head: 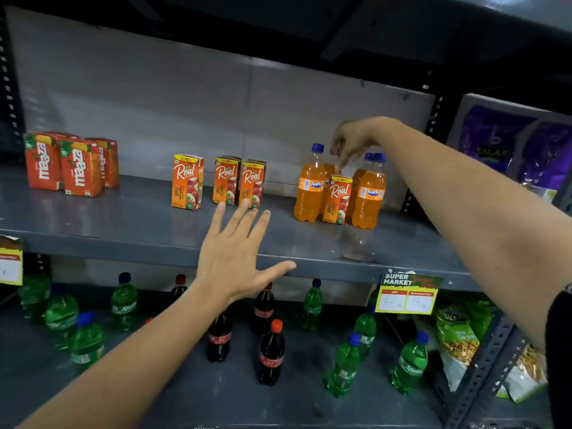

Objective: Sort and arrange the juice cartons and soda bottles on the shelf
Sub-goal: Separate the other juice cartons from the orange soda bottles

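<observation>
While the grey metal shelf (130,224) carried everything, four orange Fanta plastic bottles (309,187) stood at its right, probably heavy with liquid, slick-walled and best held at the neck. One small orange Real apple juice carton (338,199) sat among them, seemingly light and crushable. The right hand (351,140) hung over a cap, fingers curled, grip unclear; the left hand (235,252) was spread flat, holding nothing.

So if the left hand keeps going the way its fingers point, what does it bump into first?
Probably the pair of apple juice cartons. The left hand is open, fingers pointing at them, though depth is hard to judge.
</observation>
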Demonstrator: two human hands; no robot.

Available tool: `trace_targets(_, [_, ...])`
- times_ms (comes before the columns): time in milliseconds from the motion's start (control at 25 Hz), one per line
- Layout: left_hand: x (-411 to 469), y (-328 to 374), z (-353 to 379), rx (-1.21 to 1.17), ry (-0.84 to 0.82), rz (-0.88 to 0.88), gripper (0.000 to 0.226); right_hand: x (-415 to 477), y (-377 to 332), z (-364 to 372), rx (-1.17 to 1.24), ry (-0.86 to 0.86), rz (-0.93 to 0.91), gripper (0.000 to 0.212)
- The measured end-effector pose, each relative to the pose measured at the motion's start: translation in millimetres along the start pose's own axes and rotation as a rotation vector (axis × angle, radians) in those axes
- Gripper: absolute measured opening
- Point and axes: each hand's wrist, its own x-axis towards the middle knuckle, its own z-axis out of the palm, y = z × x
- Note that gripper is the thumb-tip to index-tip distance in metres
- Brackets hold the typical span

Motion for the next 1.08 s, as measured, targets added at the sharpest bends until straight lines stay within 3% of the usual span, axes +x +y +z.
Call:
trace_targets(160, [-1, -20, -8, 0.027, -0.001, -0.066, 0.105, 3, 9, 30, -0.192, -0.058, 0.043, 0.051])
trace_targets(280, [-6, -40, -12, 0.064, -0.015, -0.119, 0.109, 5, 9, 43, -0.249, 0.032, 0.047, 0.055])
trace_targets(560, [-16, -73, -12, 0.096, -0.063, -0.157, 0.117, -17, -8, 16, -0.025, -0.165, -0.002, 0.024])
trace_targets(720, [-25, -98, -13, 0.101, -0.087, -0.189, 0.119, -27, -41, 6, 0.182, -0.242, -0.122, 0.027])
trace_targets(1080, [-30, -117, -14, 0.125, -0.133, -0.182, 0.120, 16, -128, 8, 0.195, -0.048, -0.279, 0.032])
